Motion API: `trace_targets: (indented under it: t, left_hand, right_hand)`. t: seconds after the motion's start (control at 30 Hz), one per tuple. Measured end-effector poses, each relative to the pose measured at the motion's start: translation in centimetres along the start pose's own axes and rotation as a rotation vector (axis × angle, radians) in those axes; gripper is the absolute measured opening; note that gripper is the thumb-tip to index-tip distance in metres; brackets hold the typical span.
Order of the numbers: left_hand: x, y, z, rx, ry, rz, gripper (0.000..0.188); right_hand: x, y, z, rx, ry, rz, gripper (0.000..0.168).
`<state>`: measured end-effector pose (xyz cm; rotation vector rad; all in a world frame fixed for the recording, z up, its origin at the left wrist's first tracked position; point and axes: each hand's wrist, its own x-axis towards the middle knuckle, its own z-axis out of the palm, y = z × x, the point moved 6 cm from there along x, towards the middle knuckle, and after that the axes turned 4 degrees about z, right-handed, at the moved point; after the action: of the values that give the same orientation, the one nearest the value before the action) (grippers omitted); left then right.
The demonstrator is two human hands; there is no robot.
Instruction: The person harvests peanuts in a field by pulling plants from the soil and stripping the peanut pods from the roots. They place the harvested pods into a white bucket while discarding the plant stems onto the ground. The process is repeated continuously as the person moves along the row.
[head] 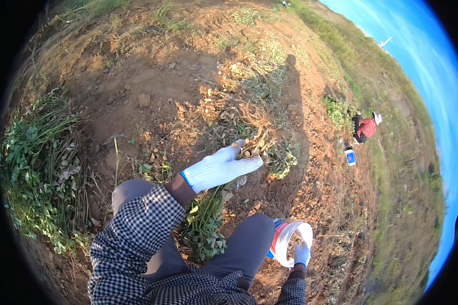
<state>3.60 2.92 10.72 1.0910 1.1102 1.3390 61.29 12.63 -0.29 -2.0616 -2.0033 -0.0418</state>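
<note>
My left hand [223, 164], in a white knit glove with a blue cuff edge, is closed around a cluster of peanut pods and roots [257, 146]. Green stems and leaves of a peanut plant [206, 225] extend below that hand, between my knees; their join with the cluster is hidden. Down at the right, my right hand [302, 253], also gloved, reaches over the near rim of a white plastic bucket [280, 242]. Peanuts [293, 242] show inside it. The right fingertips are too small to tell whether they hold anything. The bucket stands beside my right knee and bears writing.
Pulled peanut plants [248, 95] lie in a row ahead on brown soil [145, 80]. A leafy heap [42, 171] is at the left. Farther right, a person in red [366, 127] crouches near another bucket [350, 156]. Grass [400, 152] borders the field.
</note>
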Motion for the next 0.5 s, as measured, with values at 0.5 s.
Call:
trace_targets:
  t: [0.5]
  left_hand:
    - [-1.0, -2.3, -0.2, -0.291, 0.071, -0.014, 0.038]
  right_hand:
    - [-5.2, -44.9, -11.8, 1.312, -0.521, -0.299, 0.038]
